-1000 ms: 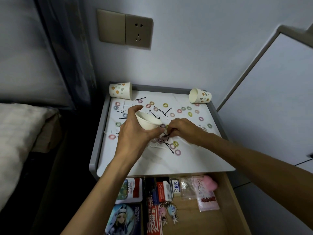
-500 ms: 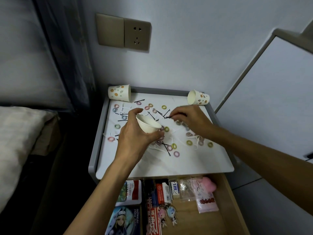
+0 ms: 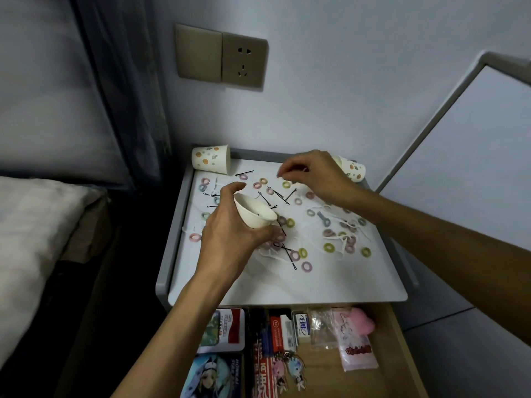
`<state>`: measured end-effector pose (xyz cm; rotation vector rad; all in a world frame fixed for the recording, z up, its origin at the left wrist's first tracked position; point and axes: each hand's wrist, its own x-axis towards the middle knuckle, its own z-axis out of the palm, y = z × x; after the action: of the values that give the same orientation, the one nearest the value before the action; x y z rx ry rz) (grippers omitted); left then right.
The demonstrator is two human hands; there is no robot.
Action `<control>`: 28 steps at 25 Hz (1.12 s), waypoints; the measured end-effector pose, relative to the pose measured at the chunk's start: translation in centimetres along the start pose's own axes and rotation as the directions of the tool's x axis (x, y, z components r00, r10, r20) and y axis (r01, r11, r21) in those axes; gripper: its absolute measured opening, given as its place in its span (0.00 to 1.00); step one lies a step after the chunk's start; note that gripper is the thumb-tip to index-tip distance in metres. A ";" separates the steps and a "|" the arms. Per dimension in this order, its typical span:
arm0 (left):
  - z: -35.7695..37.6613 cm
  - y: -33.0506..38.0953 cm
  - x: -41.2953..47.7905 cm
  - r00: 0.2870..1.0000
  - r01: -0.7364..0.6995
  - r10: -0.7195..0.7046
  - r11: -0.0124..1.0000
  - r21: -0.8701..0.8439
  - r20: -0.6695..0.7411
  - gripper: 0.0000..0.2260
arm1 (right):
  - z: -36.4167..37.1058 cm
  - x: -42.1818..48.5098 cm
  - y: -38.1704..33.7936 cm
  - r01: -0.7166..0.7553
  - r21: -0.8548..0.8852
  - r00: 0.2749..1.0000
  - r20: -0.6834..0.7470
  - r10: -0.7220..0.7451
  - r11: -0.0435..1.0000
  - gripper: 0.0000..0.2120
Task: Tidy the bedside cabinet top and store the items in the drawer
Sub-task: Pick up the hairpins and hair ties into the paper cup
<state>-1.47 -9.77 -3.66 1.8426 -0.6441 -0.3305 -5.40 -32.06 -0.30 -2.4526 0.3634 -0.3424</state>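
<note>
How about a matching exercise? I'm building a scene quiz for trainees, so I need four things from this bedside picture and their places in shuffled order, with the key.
Things
A. plain white cup
B. pink plush
C. power socket
D. black hairpins

Places
1. on the wall
2. scattered on the cabinet top
3. in the grip of the left hand
4. in the open drawer

Pairs: A-3, B-4, C-1, D-2
</note>
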 end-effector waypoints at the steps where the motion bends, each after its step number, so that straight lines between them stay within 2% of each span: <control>1: -0.2 -0.1 0.1 1.000 -0.005 0.005 1.000 -0.001 -0.012 0.39 | -0.1 0.8 2.0 -0.057 -0.119 0.998 0.001 0.057 0.991 0.05; 3: -0.6 -0.2 0.3 0.999 -0.007 0.007 1.000 0.001 -0.038 0.39 | 0.5 2.0 5.5 -0.095 -0.334 0.988 0.081 0.129 0.938 0.07; 5: -0.9 -0.3 0.6 0.999 -0.001 0.002 1.000 0.011 -0.054 0.39 | 1.7 2.9 7.7 -0.094 -0.434 0.980 0.119 0.160 0.896 0.08; 12: -1.4 -0.9 1.2 0.998 0.004 -0.006 0.999 -0.036 -0.063 0.38 | 3.4 4.2 9.2 -0.040 -0.514 0.970 0.187 0.158 0.857 0.04; 17: -1.4 -1.0 1.0 0.998 -0.002 0.000 1.000 -0.030 -0.062 0.38 | 2.3 3.4 9.7 -0.008 -0.593 0.963 0.213 0.167 0.805 0.07; 23: -1.3 -0.7 1.0 0.998 0.003 -0.006 0.999 -0.036 -0.070 0.38 | 4.0 4.1 8.2 -0.144 -0.471 0.965 0.128 0.228 0.871 0.06; 26: -1.4 -0.8 1.1 0.998 0.011 -0.014 0.999 -0.044 -0.065 0.38 | 5.5 4.9 7.6 -0.197 -0.468 0.961 0.083 0.265 0.861 0.04; 28: -1.5 -0.9 1.2 0.998 0.016 -0.019 0.999 -0.046 -0.066 0.38 | 6.0 5.0 7.6 -0.271 -0.396 0.950 0.037 0.310 0.878 0.04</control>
<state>0.48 -9.06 -3.92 1.8091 -0.5704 -0.2919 -0.10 -36.30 -8.86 -2.7275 0.8139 -0.0157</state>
